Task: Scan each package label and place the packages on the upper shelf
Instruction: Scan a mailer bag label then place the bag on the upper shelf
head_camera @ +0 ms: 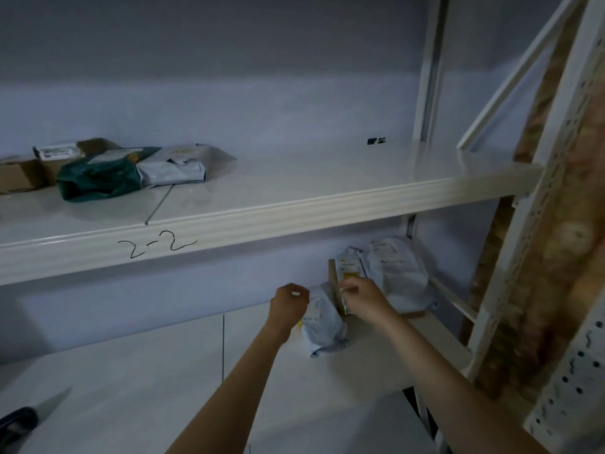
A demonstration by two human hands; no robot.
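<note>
White metal shelving stands against a pale wall, dimly lit. Upper shelf (294,178) bears the handwritten mark "2-2" (157,247) on its front rail. Toward its left end lies a cluster of packages: a cardboard box (19,175), a dark green bag (95,178) and a grey mailer (176,168), touching or overlapping one another.

Lower shelf (131,371) carries the remaining packages near its back right corner. A small grey-white mailer (322,326) lies flat, label up, between the two hands. Just behind it a brown box with a yellow-marked label (347,273) stands tilted, and a larger white mailer (399,273) leans against the box's right side.

Left hand (289,301) is at the small mailer's left edge, fingers curled; whether they grasp the mailer cannot be told. Right hand (361,298) rests on the brown box, fingers curled over its front edge, apparently grasping it.

A dark object (16,424) shows at the lower shelf's front left corner, blurred.
</note>
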